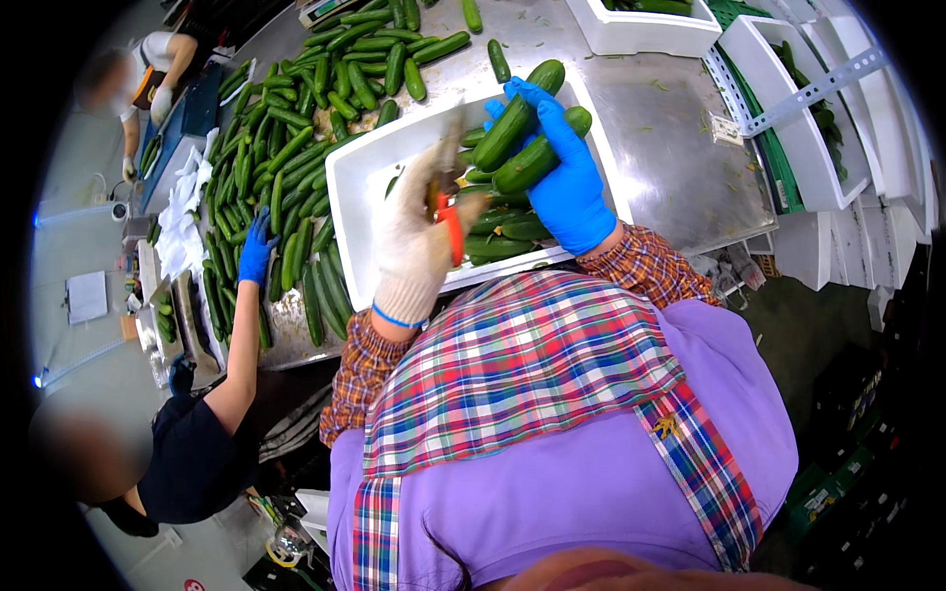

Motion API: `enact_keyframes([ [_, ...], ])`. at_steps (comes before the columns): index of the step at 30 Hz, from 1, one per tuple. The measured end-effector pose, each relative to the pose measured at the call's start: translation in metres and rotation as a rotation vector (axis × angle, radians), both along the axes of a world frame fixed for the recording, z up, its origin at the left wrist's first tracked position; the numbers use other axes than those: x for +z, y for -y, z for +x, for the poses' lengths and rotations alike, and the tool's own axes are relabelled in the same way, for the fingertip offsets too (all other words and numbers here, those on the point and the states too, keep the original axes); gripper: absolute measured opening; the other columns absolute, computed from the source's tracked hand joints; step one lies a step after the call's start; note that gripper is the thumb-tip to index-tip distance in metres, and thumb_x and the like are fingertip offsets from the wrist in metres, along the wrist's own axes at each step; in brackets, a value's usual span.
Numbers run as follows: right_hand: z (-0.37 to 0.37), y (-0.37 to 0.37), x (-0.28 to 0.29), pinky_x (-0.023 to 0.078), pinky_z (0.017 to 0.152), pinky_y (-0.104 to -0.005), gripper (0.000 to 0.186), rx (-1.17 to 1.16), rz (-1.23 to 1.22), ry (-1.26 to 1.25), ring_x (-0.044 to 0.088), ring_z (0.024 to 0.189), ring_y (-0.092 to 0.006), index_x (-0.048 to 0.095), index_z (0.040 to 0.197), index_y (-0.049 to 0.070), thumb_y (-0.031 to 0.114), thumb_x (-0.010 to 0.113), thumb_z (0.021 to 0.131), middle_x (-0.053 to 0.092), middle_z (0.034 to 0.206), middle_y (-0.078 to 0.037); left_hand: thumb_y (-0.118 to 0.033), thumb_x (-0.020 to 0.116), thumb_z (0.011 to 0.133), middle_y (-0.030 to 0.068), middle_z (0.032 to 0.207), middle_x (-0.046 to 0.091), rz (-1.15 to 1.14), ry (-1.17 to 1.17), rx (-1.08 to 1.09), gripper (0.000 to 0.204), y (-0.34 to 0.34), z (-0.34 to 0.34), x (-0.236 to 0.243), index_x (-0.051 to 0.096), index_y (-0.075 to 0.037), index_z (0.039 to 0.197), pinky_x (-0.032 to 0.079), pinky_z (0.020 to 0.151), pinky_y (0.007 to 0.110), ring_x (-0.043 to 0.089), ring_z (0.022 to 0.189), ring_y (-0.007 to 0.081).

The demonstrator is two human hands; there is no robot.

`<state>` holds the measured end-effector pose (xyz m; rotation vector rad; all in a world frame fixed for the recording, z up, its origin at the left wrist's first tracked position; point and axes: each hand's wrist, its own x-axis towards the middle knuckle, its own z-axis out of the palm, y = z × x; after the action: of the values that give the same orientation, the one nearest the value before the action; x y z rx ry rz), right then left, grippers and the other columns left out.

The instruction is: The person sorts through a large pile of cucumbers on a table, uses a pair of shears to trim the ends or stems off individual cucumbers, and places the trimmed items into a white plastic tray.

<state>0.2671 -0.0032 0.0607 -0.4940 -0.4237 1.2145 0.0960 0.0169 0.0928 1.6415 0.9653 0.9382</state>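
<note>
My left hand [409, 246], in a white knit glove, is closed around pruning shears with red handles [453, 229]. Their blades point away from me and are smeared by motion. In a blue glove, my right hand [574, 197] grips two cucumbers, one longer [517, 120] and one nearer me [532, 164]. Both hands are above a white foam box [347, 209]. More cucumbers [503, 225] lie in the right part of that box, partly hidden beneath the held ones.
A large heap of cucumbers [286, 148] covers the metal table [670, 167] to the left. White boxes with cucumbers stand at the far right [645, 32] and on a rack [788, 108]. A co-worker's blue-gloved hand [256, 251] touches the heap; another person works at far left.
</note>
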Motion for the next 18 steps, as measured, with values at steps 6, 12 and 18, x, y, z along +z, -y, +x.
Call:
enact_keyframes([
  [6, -0.007, 0.003, 0.002, 0.04, 0.104, -0.0313, 0.038, -0.114, 0.08, 0.274, 0.052, 0.121, -0.0165, 0.054, 0.131, 0.004, 0.025, 0.053, 0.099, 0.057, 0.13, -0.008, -0.01, 0.081, 0.075, 0.0098, 0.09, 0.068, 0.356, -0.204, -0.059, 0.047, -0.008, 0.031, -0.002, 0.061, -0.004, 0.117, 0.053, 0.069, 0.028, 0.066, 0.079, 0.0152],
  [12, -0.001, 0.002, 0.009, 0.036, 0.112, -0.0405, 0.047, 0.004, 0.054, -0.049, 0.046, 0.131, -0.028, 0.05, 0.136, 0.005, 0.035, 0.049, 0.1, 0.046, 0.14, -0.015, -0.005, 0.073, 0.079, 0.0005, 0.075, 0.062, 0.138, -0.186, 0.083, 0.03, -0.024, 0.008, -0.019, 0.062, -0.002, 0.107, 0.048, 0.064, 0.022, 0.059, 0.069, 0.007],
  [18, 0.026, -0.016, -0.007, 0.028, 0.114, -0.0553, 0.057, 0.241, -0.036, -0.64, 0.039, 0.133, -0.0405, 0.048, 0.138, 0.009, 0.047, 0.05, 0.096, 0.038, 0.142, -0.024, 0.001, 0.066, 0.085, -0.0018, 0.077, 0.054, -0.08, 0.002, 0.184, 0.028, -0.029, -0.025, -0.014, 0.057, 0.0, 0.112, 0.039, 0.057, 0.019, 0.049, 0.063, 0.0049],
])
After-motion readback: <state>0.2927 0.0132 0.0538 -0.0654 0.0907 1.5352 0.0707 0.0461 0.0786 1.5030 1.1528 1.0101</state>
